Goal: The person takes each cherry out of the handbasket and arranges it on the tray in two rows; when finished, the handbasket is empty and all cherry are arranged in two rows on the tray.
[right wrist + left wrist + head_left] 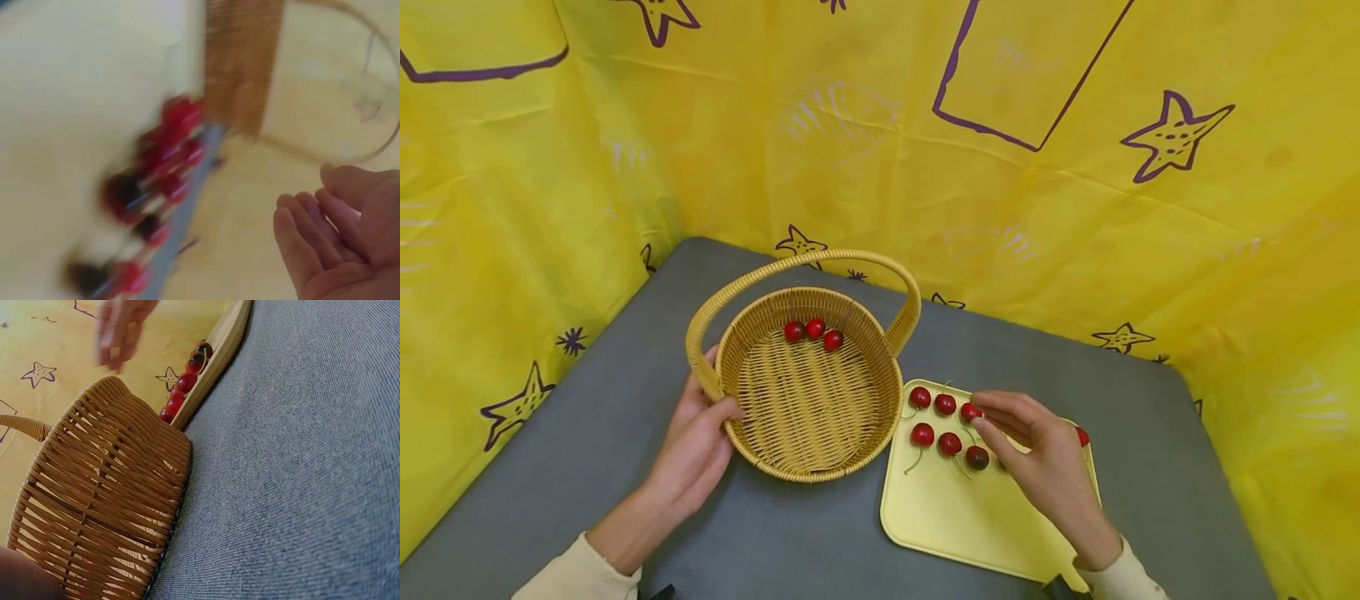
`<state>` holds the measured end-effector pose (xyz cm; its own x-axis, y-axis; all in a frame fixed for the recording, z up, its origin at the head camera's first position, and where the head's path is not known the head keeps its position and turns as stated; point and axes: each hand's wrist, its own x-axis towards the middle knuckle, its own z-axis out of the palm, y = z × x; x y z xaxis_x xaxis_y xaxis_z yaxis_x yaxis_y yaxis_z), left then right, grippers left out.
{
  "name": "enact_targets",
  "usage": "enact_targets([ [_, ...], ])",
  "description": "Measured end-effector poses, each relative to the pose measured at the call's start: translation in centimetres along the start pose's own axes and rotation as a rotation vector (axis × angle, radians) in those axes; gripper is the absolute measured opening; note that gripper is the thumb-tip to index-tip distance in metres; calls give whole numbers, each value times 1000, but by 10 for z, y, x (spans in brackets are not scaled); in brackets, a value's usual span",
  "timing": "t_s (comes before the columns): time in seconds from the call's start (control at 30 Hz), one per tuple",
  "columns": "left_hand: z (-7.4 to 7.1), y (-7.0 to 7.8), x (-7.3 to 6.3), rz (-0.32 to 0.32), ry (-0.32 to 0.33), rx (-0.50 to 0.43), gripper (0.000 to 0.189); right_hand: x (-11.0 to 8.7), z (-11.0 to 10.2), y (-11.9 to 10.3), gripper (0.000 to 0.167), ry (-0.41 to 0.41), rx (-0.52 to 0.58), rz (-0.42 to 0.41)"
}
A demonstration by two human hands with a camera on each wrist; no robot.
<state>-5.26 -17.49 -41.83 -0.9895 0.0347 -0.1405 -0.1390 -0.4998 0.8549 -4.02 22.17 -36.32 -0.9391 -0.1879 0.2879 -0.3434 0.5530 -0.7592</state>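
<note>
At the left of the head view, my left hand (688, 446) holds the rim of a round wicker basket (808, 408), its thumb over the edge. Three red cherries (815, 328) lie inside against the far wall, and a tall arched handle (797, 262) rises above them. To the right, a pale yellow tray (955, 517) carries several cherries (949, 444) with stems, lined up in rows. My right hand (1048, 454) hovers over the tray and hides part of it. In the right wrist view its loosely bent fingers (300, 250) hold nothing.
A grey tabletop (775, 533) lies beneath the basket and tray, which stand close side by side. Yellow cloth (850, 167) with purple starfish drawings hangs around its back and sides. One cherry (1082, 436) shows beyond my right hand.
</note>
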Motion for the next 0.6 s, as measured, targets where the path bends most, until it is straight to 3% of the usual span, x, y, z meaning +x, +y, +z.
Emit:
enact_targets([
  [0.1, -1, 1, 0, -11, 17, -8, 98, 25, 20, -24, 33, -46, 107, -53],
  [0.27, 0, -1, 1, -25, 37, -25, 97, 68, 61, -53, 36, -71, 182, -109],
  [0.5, 2, -2, 0, -17, 47, -39, 95, 117, 116, -67, 46, -151, 143, 50],
  [0.6, 3, -1, 0, -8, 52, -42, 96, 131, 131, -67, 49, -207, 69, 124],
])
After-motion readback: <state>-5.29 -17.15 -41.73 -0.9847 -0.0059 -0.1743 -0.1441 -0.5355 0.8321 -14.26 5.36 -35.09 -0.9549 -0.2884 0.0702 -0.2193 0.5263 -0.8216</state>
